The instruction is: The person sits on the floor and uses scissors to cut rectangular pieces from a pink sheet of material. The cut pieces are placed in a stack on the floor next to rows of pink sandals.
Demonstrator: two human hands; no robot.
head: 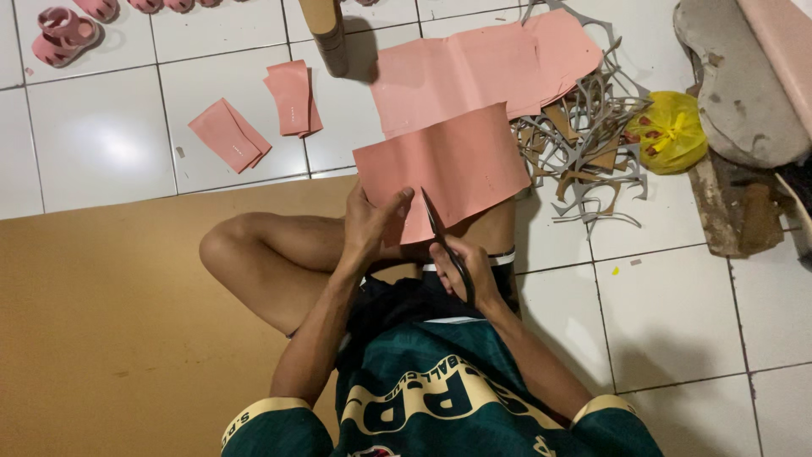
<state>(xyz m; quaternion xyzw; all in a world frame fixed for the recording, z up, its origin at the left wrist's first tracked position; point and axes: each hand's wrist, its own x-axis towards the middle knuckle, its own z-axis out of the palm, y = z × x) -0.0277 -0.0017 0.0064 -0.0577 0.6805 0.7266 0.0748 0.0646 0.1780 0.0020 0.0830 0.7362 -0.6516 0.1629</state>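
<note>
My left hand pinches the pink sheet over my knee; my right hand is closed around the scissors, blades entering its near edge. 2 cut pieces lie on the tiles; cut barely begun.

White tiled floor under me, brown board lower left, pink sheets top centre, grey offcuts, yellow bag upper right, my pink sandals top left
</note>
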